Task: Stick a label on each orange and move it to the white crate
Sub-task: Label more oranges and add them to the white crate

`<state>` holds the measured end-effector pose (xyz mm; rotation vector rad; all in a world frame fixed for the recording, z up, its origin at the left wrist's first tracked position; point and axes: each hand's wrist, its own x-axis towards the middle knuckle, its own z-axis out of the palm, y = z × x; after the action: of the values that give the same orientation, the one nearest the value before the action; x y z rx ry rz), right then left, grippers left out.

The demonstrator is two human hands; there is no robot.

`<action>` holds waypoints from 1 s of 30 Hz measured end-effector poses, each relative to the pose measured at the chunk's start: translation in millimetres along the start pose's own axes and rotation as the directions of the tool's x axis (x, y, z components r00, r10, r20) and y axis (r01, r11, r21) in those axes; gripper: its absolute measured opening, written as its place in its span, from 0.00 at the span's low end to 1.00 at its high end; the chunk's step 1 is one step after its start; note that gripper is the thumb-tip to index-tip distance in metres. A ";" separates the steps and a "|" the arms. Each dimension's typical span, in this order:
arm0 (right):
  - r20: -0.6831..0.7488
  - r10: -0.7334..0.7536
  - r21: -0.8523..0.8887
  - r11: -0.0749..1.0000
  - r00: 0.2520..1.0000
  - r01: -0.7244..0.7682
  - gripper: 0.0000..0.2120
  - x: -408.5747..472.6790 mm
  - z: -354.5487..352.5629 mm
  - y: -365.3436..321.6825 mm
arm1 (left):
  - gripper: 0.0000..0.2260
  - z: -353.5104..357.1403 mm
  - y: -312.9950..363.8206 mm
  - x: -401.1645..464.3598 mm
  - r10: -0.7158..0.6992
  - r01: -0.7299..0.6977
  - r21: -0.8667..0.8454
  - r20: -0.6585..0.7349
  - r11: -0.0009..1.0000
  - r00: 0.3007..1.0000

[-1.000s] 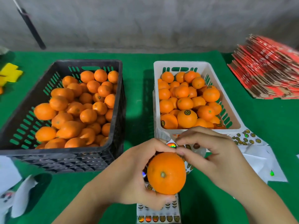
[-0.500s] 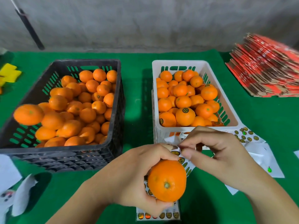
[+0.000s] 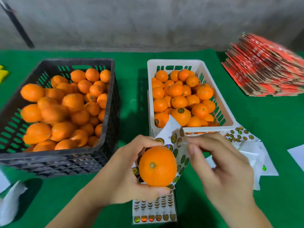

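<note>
My left hand (image 3: 121, 171) grips an unlabelled orange (image 3: 158, 165), stem end facing me, in front of the white crate (image 3: 174, 62). The same hand holds a label sheet (image 3: 172, 129) that curls up behind the orange. My right hand (image 3: 220, 163) pinches a label (image 3: 184, 142) at that sheet's right edge between thumb and forefinger; the pinch is blurred. The white crate holds several oranges, some with round dark labels. The black crate (image 3: 79, 61) on the left is full of plain oranges.
Another label sheet (image 3: 154, 209) lies flat on the green cloth under my left hand. More sheets (image 3: 240, 134) and white backing paper (image 3: 256, 155) lie right of the white crate. Red cardboard (image 3: 266, 66) is stacked at the far right. Crumpled paper (image 3: 9, 203) lies at the lower left.
The label sheet has risen and curled up behind the orange. My right hand's fingers have shifted right along the sheet to its edge. The orange has turned slightly in my left hand.
</note>
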<state>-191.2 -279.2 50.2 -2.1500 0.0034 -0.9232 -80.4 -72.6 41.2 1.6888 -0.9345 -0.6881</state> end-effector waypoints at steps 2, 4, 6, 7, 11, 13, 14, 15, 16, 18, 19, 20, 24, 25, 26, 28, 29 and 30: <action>0.088 -0.048 0.047 0.998 0.995 0.044 0.10 -9.6 5.7 -2.8 | 0.34 1.8 0.9 3.6 0.070 -0.069 0.011 -0.183 0.998 0.981; 0.216 0.009 0.104 0.994 0.976 -0.032 0.18 -15.0 6.1 -1.5 | 0.34 4.7 -9.5 2.1 0.063 -0.095 -0.112 -0.266 0.989 0.962; 0.328 0.063 0.049 0.995 0.943 -0.083 0.31 -20.1 8.6 -2.0 | 0.34 7.7 -8.2 10.8 0.028 -0.097 -0.224 -0.294 0.970 0.955; 0.351 0.082 0.017 0.995 0.933 -0.094 0.35 -20.9 11.6 -2.5 | 0.35 7.8 -8.2 15.2 0.004 -0.085 -0.270 -0.288 0.959 0.958; 0.175 0.107 0.087 0.989 0.979 -0.123 0.35 -14.6 22.1 -5.1 | 0.36 13.5 -9.8 19.4 0.034 -0.096 -0.369 -0.171 0.924 0.985; 0.074 0.082 0.123 0.988 0.994 -0.090 0.34 -10.2 20.2 -1.4 | 0.27 14.5 -14.5 24.4 0.058 -0.133 -0.426 -0.185 0.895 0.981; 0.049 0.094 0.159 0.982 0.994 -0.101 0.33 -6.6 17.1 2.4 | 0.24 13.8 -18.4 26.4 0.058 -0.142 -0.446 -0.197 0.884 0.979; 0.035 0.110 0.195 0.974 0.993 -0.114 0.34 -1.4 12.6 8.9 | 0.23 12.6 -22.6 28.1 0.037 -0.132 -0.459 -0.211 0.879 0.977; 0.014 0.112 0.200 0.973 0.994 -0.113 0.33 5.6 7.1 18.1 | 0.22 11.3 -26.3 29.0 0.002 -0.112 -0.471 -0.229 0.875 0.973; -0.065 0.088 0.066 0.994 0.994 -0.084 0.32 27.1 -5.2 42.9 | 0.25 8.8 -33.5 29.6 -0.048 -0.088 -0.504 -0.250 0.859 0.967; -0.101 0.082 -0.036 0.996 0.992 -0.085 0.32 41.0 -11.3 57.6 | 0.28 7.6 -36.2 29.9 -0.070 -0.070 -0.529 -0.240 0.846 0.968; -0.123 0.093 -0.138 0.984 0.988 -0.110 0.32 56.4 -16.8 71.7 | 0.29 7.1 -38.7 30.6 -0.088 -0.050 -0.547 -0.222 0.835 0.971; 0.049 0.342 -0.404 0.866 0.938 -0.295 0.34 100.4 -23.7 102.1 | 0.21 4.0 -41.1 33.1 -0.080 -0.010 -0.462 -0.175 0.887 0.981; 0.107 0.388 -0.395 0.861 0.915 -0.319 0.35 102.0 -21.6 101.7 | 0.18 1.0 -39.5 33.7 -0.075 0.001 -0.431 -0.153 0.902 0.985; 0.178 0.427 -0.318 0.878 0.886 -0.359 0.37 99.0 -18.6 98.3 | 0.16 -2.4 -39.7 34.3 -0.069 0.005 -0.422 -0.137 0.907 0.988; 0.424 0.451 0.005 0.866 0.785 -0.500 0.37 84.2 -7.6 82.1 | 0.12 -12.7 -42.0 35.9 -0.073 0.007 -0.447 -0.130 0.895 0.989; 0.572 0.414 0.158 0.791 0.708 -0.591 0.32 73.9 -0.5 73.6 | 0.11 -18.6 -42.8 37.6 -0.083 0.014 -0.437 -0.139 0.899 0.987; 0.672 0.344 0.254 0.725 0.656 -0.640 0.25 62.4 6.8 68.9 | 0.10 -26.3 -46.1 39.0 -0.075 0.008 -0.409 -0.148 0.913 0.986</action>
<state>-121.7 -340.4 40.0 -1.7220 0.0706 0.1108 -26.9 -85.0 5.0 1.3701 -0.5911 -0.7081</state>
